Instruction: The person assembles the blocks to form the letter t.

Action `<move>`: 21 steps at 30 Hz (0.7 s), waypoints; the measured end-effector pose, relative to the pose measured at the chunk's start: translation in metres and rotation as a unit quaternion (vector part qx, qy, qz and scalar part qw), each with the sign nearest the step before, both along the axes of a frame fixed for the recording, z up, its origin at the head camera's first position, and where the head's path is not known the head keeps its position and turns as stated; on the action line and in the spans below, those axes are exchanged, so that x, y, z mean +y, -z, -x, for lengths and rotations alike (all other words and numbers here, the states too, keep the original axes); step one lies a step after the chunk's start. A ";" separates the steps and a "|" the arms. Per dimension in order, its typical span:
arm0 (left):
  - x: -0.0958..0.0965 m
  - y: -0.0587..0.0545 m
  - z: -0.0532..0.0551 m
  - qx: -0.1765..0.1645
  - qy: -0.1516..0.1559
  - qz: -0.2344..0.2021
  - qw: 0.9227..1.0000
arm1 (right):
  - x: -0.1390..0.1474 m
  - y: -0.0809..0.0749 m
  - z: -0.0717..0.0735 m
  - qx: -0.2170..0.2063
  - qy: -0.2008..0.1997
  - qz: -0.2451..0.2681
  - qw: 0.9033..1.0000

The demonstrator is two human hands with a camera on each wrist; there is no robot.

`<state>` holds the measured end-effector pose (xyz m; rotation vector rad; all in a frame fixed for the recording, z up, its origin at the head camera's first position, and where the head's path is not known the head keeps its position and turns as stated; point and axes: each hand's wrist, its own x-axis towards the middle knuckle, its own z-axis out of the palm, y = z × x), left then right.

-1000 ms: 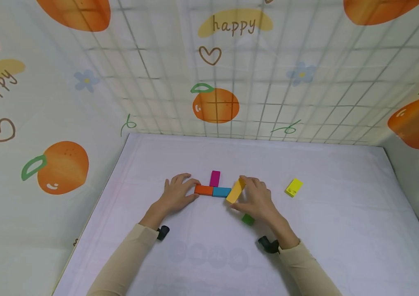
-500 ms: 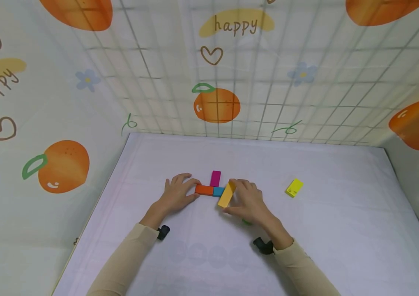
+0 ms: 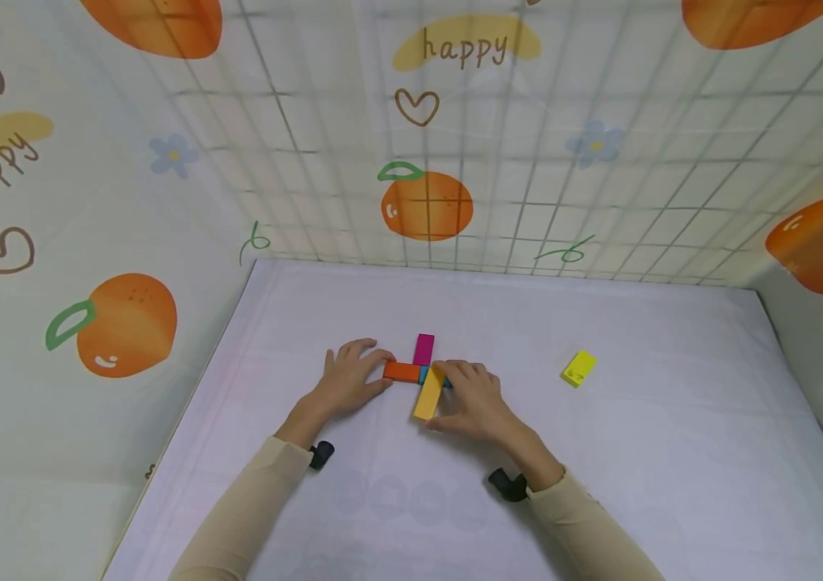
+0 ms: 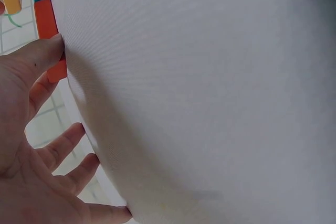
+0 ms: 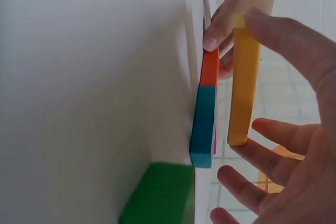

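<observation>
In the head view my left hand [image 3: 353, 379] pinches the left end of an orange-red block [image 3: 402, 372] between thumb and index finger, its other fingers spread. A blue block [image 5: 203, 124] lies end to end with the orange-red one. Behind their join a magenta block [image 3: 424, 349] points away. My right hand [image 3: 475, 403] grips a golden-yellow block [image 3: 429, 395] by its two ends, thumb at one and fingertips at the other. In the right wrist view this block is held up off the table, apart from the row; from the head it overlaps the blue block.
A green block [image 5: 160, 195] lies beside the blue block's end, hidden from the head by my right hand. Farther right on the white table [image 3: 673, 420] rests a bright yellow block [image 3: 579, 368]. Printed cloth walls [image 3: 324, 161] close off the back and sides.
My right hand has carried the golden-yellow block leftward and slightly nearer me, across the blue block. It now covers the green block in the head view. My left hand has stayed put.
</observation>
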<state>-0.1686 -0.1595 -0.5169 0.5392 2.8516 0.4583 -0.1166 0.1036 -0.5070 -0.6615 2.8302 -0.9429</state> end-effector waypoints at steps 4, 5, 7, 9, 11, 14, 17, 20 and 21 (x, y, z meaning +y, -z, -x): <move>-0.001 -0.001 0.000 -0.001 0.002 -0.002 1.000 | -0.005 0.000 -0.002 0.002 -0.012 -0.012 1.000; -0.001 -0.001 0.000 -0.001 0.002 -0.002 1.000 | -0.006 0.000 -0.003 0.003 -0.014 -0.014 1.000; -0.001 -0.001 -0.001 0.000 0.004 -0.004 1.000 | -0.008 0.000 -0.004 0.004 -0.019 -0.017 1.000; -0.001 -0.001 -0.001 0.002 0.005 -0.005 1.000 | -0.010 -0.001 -0.005 0.005 -0.024 -0.017 1.000; -0.001 -0.001 -0.001 0.003 0.005 -0.005 1.000 | -0.012 -0.001 -0.005 0.005 -0.028 -0.017 0.999; -0.001 -0.001 -0.001 0.003 0.005 -0.005 1.000 | -0.014 -0.002 -0.006 0.004 -0.034 -0.018 0.999; -0.001 -0.002 0.000 0.001 0.005 -0.006 1.000 | -0.016 -0.002 -0.007 0.001 -0.039 -0.022 0.999; -0.001 -0.002 0.000 -0.001 0.003 -0.004 1.000 | -0.018 -0.001 -0.008 -0.004 -0.043 -0.033 0.999; -0.001 -0.002 0.000 -0.001 0.003 -0.003 1.000 | -0.018 -0.001 -0.008 -0.005 -0.044 -0.035 0.998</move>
